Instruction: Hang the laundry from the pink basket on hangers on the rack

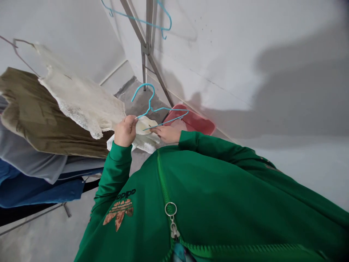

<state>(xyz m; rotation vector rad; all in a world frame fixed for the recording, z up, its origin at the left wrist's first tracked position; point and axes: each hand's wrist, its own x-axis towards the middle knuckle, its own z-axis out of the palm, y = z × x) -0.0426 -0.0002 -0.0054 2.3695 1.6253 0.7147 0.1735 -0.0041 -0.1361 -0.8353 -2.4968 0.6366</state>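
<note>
A light blue hanger (151, 103) is in front of my chest, its hook pointing up and away. My left hand (125, 131) is closed around its left arm. A cream-white garment (148, 140) with lacy edges hangs below, around the hanger's left part. My right hand (169, 133) is closed, its fingertips pinching the garment's edge beside the hanger's lower bar. The hanger's right arm sticks out bare above my right hand. How much of the garment my left fingers also grip is hidden.
To the left hang a white lace garment (84, 96), an olive garment (62, 120), and grey and blue clothes (54, 191). A pink basin (196, 122) stands by the wall. Metal rack legs (148, 47) rise ahead, with another blue hanger (136, 18) near them.
</note>
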